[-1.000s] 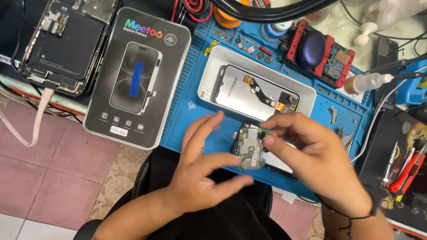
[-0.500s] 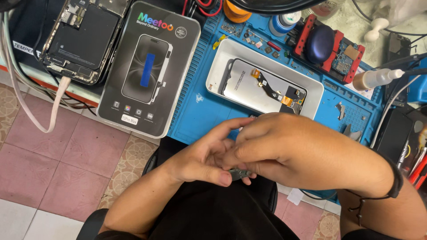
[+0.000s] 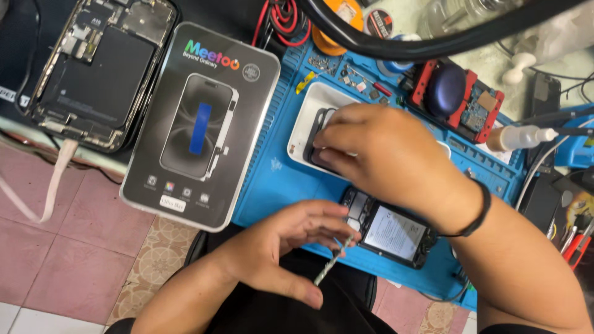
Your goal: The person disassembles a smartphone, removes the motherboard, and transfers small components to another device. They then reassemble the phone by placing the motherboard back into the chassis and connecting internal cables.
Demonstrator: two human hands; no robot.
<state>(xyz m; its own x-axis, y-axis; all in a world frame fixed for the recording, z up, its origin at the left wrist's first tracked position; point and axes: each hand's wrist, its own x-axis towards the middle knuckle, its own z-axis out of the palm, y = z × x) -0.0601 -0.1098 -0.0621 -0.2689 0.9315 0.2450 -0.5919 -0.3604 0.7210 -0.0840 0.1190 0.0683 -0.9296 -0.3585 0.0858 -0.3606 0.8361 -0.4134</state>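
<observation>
My right hand (image 3: 383, 154) reaches over the white tray (image 3: 298, 124), and its fingertips close on the edge of the dark phone screen (image 3: 315, 133) lying in it. My left hand (image 3: 284, 247) hovers at the near edge of the blue mat (image 3: 272, 179), pinching a thin striped tool (image 3: 330, 265) between thumb and fingers. An opened phone body (image 3: 396, 234) with its battery showing lies flat on the mat between both hands, partly under my right wrist.
A grey phone-screen box (image 3: 198, 124) rests left of the mat. Another opened phone (image 3: 93, 68) sits at the far left. A red fixture holding a dark dome (image 3: 448, 93), a white squeeze bottle (image 3: 520, 137) and small parts lie at the back. Red-handled tools (image 3: 572, 241) are at right.
Both hands held the phone body together over my lap; now it lies on the mat. My right hand has moved up to the tray, and my left hand keeps only the thin tool.
</observation>
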